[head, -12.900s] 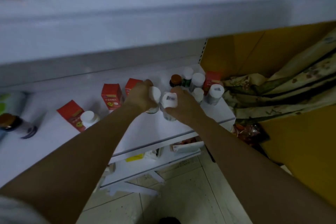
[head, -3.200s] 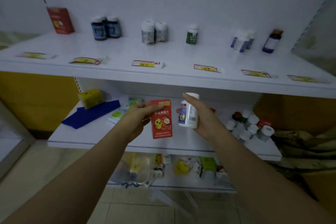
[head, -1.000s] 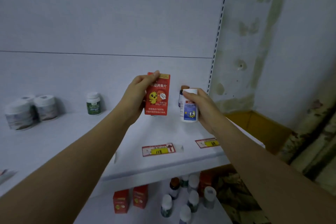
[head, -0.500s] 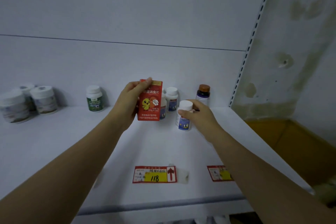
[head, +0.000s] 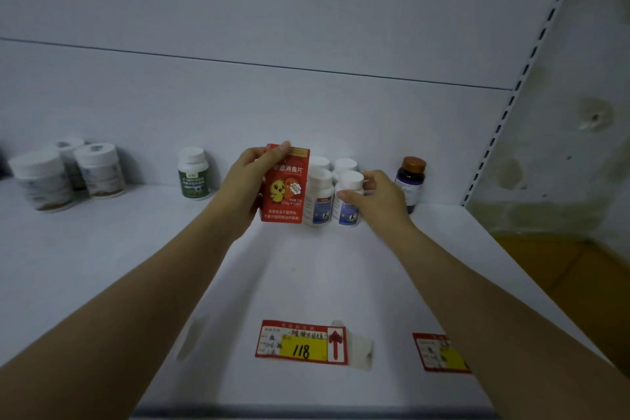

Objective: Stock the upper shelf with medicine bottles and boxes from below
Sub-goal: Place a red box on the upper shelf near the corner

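Note:
My left hand (head: pixel 246 186) grips a red box (head: pixel 285 186) with a yellow chick on it, held upright just above the white upper shelf (head: pixel 306 276). My right hand (head: pixel 378 196) holds a white bottle with a blue label (head: pixel 348 198), which stands on the shelf next to a matching white bottle (head: pixel 318 196). Two more white caps (head: pixel 345 165) show behind them near the back wall.
A dark bottle with a brown cap (head: pixel 410 181) stands right of my right hand. A green-labelled white bottle (head: pixel 193 174) and several white tubs (head: pixel 64 172) stand at the left. Price tags (head: pixel 301 343) lie near the shelf's front edge. A slotted upright (head: pixel 511 102) bounds the right side.
My right hand has carried the white bottle further back and set it beside the other white bottles. The red box in my left hand has stayed in about the same place.

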Tool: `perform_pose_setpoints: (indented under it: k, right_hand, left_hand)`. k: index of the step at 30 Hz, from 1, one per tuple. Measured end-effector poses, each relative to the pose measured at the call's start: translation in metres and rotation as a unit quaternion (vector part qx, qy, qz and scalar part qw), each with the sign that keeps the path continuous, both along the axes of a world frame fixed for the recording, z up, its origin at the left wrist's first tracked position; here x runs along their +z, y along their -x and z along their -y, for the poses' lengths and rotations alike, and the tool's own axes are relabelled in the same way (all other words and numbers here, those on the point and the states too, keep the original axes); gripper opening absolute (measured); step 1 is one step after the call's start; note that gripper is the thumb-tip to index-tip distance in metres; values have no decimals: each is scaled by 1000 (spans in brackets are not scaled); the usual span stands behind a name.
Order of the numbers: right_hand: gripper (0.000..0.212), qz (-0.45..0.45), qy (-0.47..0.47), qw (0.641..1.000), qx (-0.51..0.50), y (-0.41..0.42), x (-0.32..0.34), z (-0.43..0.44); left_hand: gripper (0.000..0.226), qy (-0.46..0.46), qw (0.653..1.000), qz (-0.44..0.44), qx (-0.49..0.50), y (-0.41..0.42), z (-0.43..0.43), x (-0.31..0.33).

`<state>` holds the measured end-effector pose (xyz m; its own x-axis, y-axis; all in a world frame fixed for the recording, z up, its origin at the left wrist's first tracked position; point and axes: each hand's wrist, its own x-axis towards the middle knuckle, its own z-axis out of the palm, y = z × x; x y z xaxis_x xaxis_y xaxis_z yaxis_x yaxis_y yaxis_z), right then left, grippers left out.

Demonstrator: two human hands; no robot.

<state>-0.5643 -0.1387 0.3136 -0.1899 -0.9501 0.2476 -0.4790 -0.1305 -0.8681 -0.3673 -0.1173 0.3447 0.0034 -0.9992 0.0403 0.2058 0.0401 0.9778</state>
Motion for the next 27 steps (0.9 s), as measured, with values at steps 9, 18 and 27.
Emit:
perform_pose_setpoints:
  k: [9,18,27]
  right_hand:
    - [47,-108,1,994,-25,-3,-1,0]
    - [56,-246,-79,965,-46,-4,11,-16]
    - [52,-378,-141,914,-32,-6,32,-68]
  left_hand:
    - [47,-9,1000,2,-6,-3,2,-3]
    - [44,-6,1000,6,-23,-10,-5,0]
    - [38,13,997,13,-71,-19,-29,3]
